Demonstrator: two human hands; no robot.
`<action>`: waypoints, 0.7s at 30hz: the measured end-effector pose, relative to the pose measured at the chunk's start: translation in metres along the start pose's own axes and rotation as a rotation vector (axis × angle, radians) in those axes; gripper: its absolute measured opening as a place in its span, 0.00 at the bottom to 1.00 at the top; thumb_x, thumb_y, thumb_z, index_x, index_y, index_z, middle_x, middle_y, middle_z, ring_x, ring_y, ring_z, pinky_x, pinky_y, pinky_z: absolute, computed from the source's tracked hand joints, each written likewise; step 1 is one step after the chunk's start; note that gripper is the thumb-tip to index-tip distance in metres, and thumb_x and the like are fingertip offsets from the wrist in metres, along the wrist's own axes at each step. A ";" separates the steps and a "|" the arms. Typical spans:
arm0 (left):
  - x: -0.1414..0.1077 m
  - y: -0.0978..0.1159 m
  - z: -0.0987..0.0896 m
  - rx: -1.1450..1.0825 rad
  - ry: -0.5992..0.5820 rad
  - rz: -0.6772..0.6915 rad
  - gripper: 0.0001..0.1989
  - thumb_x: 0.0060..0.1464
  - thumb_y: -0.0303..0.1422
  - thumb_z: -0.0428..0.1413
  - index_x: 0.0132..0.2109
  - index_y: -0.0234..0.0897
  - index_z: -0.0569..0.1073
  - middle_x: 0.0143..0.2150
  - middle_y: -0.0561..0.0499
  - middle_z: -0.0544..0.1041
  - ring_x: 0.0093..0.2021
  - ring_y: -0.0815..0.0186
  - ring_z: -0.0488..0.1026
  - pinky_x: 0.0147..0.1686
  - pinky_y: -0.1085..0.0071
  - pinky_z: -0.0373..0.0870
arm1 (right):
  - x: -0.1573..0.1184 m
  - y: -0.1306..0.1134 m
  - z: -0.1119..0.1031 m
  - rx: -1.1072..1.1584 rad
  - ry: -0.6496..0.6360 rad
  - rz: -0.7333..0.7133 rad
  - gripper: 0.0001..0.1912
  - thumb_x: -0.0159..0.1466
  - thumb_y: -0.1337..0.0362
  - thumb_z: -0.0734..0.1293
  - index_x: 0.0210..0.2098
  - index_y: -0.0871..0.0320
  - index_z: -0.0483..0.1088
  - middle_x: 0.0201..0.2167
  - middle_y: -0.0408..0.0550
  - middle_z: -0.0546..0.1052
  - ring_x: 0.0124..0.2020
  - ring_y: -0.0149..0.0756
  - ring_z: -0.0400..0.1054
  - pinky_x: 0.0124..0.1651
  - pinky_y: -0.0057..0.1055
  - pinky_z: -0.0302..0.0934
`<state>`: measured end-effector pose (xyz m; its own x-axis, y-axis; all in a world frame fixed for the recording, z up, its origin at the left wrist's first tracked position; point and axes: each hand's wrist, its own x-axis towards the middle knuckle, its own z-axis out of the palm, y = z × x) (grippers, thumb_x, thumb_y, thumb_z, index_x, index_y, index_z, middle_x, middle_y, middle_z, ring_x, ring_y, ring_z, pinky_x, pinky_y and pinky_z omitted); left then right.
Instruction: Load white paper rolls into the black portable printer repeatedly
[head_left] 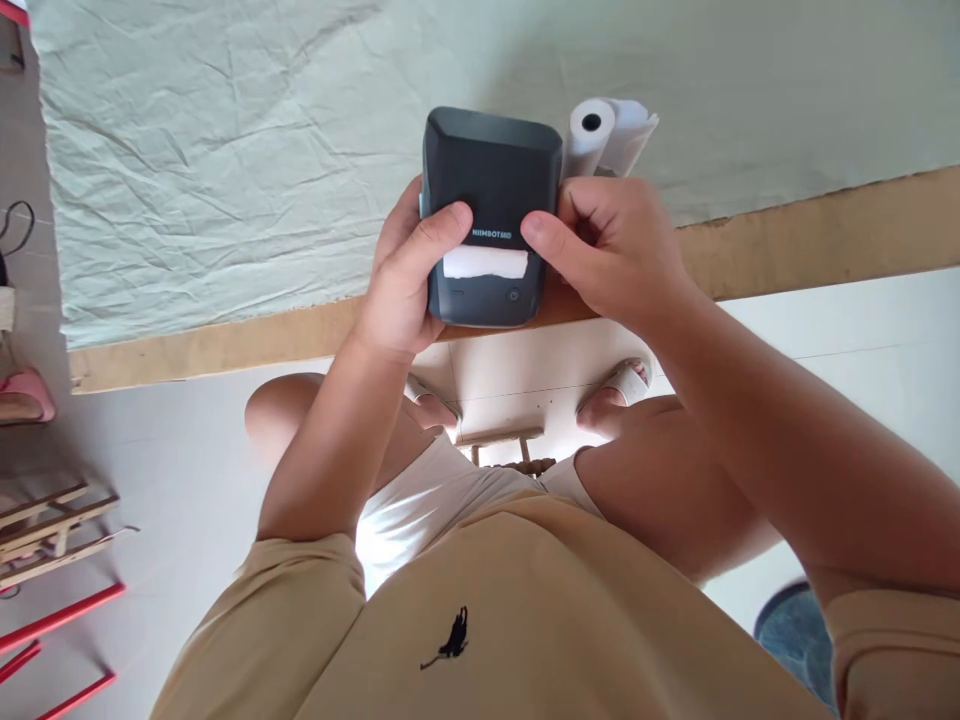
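Observation:
A dark label printer [491,180] with "NIIMBOT" lettering is held over the table's front edge, its face toward the camera. White paper [486,263] shows in the slot across its lower part. My left hand [409,265] grips the printer's left side, thumb on the front beside the lettering. On the right side my right hand [611,235] holds it too, thumb tip at the lid's edge and fingers curled. Just behind my right hand stands a roll of white paper [589,135] with a black core, its loose end spread to the right.
A pale green cloth [225,170] covers the table, whose wooden edge [810,235] is bare. Below are my knees and a wooden stool's bars [501,437]. At the left on the floor lie a wooden rack [56,525], red bars [64,615] and a pink shoe [28,396].

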<state>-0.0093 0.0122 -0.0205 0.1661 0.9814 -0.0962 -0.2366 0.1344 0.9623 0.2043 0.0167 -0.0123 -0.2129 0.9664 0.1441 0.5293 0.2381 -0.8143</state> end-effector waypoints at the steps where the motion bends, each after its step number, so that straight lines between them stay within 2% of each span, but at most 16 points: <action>1: 0.002 -0.001 -0.001 0.000 0.012 0.023 0.30 0.54 0.63 0.76 0.49 0.46 0.83 0.45 0.47 0.89 0.59 0.40 0.85 0.46 0.52 0.85 | -0.001 -0.002 -0.001 -0.013 -0.005 0.007 0.32 0.75 0.51 0.75 0.22 0.51 0.57 0.20 0.41 0.65 0.26 0.33 0.59 0.32 0.38 0.55; 4: 0.003 -0.004 -0.001 -0.010 -0.065 0.060 0.35 0.48 0.64 0.78 0.48 0.44 0.81 0.43 0.47 0.88 0.69 0.37 0.81 0.61 0.50 0.85 | -0.004 -0.008 -0.004 -0.060 -0.032 0.031 0.38 0.79 0.52 0.72 0.17 0.51 0.55 0.17 0.42 0.67 0.23 0.32 0.59 0.32 0.40 0.53; 7: 0.000 -0.002 0.002 -0.025 -0.092 0.054 0.29 0.57 0.58 0.76 0.51 0.41 0.82 0.47 0.47 0.88 0.72 0.38 0.79 0.68 0.48 0.83 | -0.005 -0.013 -0.006 -0.073 -0.014 0.012 0.40 0.81 0.52 0.71 0.15 0.50 0.55 0.17 0.43 0.68 0.22 0.34 0.63 0.33 0.43 0.56; 10: -0.001 0.001 0.007 0.007 -0.066 0.039 0.29 0.55 0.62 0.75 0.48 0.44 0.83 0.48 0.45 0.89 0.71 0.34 0.80 0.64 0.43 0.86 | -0.002 -0.014 -0.004 -0.053 -0.005 0.009 0.39 0.81 0.54 0.72 0.15 0.50 0.59 0.17 0.43 0.68 0.22 0.35 0.65 0.34 0.43 0.59; 12: 0.001 0.001 0.009 0.005 -0.023 0.048 0.33 0.46 0.68 0.75 0.44 0.46 0.84 0.46 0.42 0.88 0.69 0.30 0.81 0.58 0.38 0.87 | 0.001 -0.015 -0.003 -0.027 -0.008 0.019 0.38 0.80 0.55 0.72 0.14 0.50 0.62 0.16 0.43 0.68 0.21 0.35 0.64 0.34 0.42 0.61; 13: 0.002 0.001 0.009 0.025 -0.035 0.026 0.34 0.44 0.68 0.76 0.46 0.47 0.84 0.48 0.41 0.89 0.71 0.29 0.79 0.59 0.37 0.87 | 0.002 -0.015 -0.002 -0.015 -0.006 0.022 0.38 0.80 0.56 0.73 0.14 0.49 0.62 0.15 0.43 0.68 0.21 0.35 0.64 0.34 0.42 0.62; 14: 0.004 0.001 0.008 0.027 -0.002 0.042 0.34 0.47 0.70 0.74 0.46 0.48 0.84 0.49 0.41 0.89 0.71 0.29 0.79 0.59 0.37 0.87 | 0.003 -0.015 -0.001 -0.005 0.000 0.025 0.38 0.80 0.57 0.73 0.13 0.49 0.62 0.14 0.43 0.67 0.20 0.35 0.63 0.35 0.43 0.63; 16: 0.006 -0.001 0.007 0.027 -0.075 0.018 0.34 0.45 0.67 0.77 0.45 0.47 0.83 0.51 0.42 0.89 0.71 0.32 0.79 0.61 0.39 0.87 | 0.004 -0.015 0.000 0.007 0.009 0.021 0.39 0.80 0.58 0.73 0.13 0.49 0.63 0.14 0.43 0.66 0.19 0.34 0.63 0.35 0.42 0.64; 17: 0.007 -0.002 0.007 0.019 -0.112 0.036 0.35 0.42 0.66 0.79 0.44 0.47 0.82 0.49 0.43 0.89 0.69 0.33 0.81 0.59 0.40 0.87 | 0.004 -0.014 0.000 0.009 0.006 0.016 0.38 0.80 0.58 0.73 0.13 0.49 0.63 0.14 0.43 0.67 0.19 0.34 0.64 0.36 0.42 0.65; 18: 0.007 -0.004 0.007 -0.004 -0.122 0.026 0.33 0.50 0.65 0.77 0.47 0.45 0.83 0.49 0.43 0.89 0.70 0.35 0.81 0.62 0.41 0.86 | 0.003 -0.012 -0.001 0.009 0.008 0.008 0.38 0.80 0.57 0.73 0.14 0.50 0.64 0.14 0.43 0.67 0.19 0.34 0.64 0.36 0.42 0.65; 19: 0.008 -0.006 0.006 -0.049 -0.062 0.069 0.30 0.59 0.66 0.71 0.48 0.45 0.83 0.47 0.44 0.89 0.69 0.37 0.82 0.62 0.42 0.86 | 0.003 -0.011 -0.001 0.007 0.009 0.000 0.37 0.80 0.56 0.73 0.14 0.50 0.65 0.14 0.43 0.67 0.20 0.34 0.65 0.36 0.42 0.65; 21: 0.008 -0.010 0.005 -0.074 -0.084 0.078 0.29 0.59 0.64 0.72 0.47 0.43 0.83 0.45 0.45 0.89 0.68 0.40 0.83 0.60 0.46 0.87 | 0.002 -0.008 0.000 0.003 0.014 -0.008 0.36 0.80 0.56 0.73 0.15 0.50 0.65 0.14 0.42 0.67 0.19 0.35 0.64 0.35 0.42 0.65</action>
<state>-0.0006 0.0177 -0.0293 0.2235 0.9747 0.0028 -0.3211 0.0709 0.9444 0.1999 0.0165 -0.0050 -0.2062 0.9656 0.1586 0.5247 0.2459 -0.8150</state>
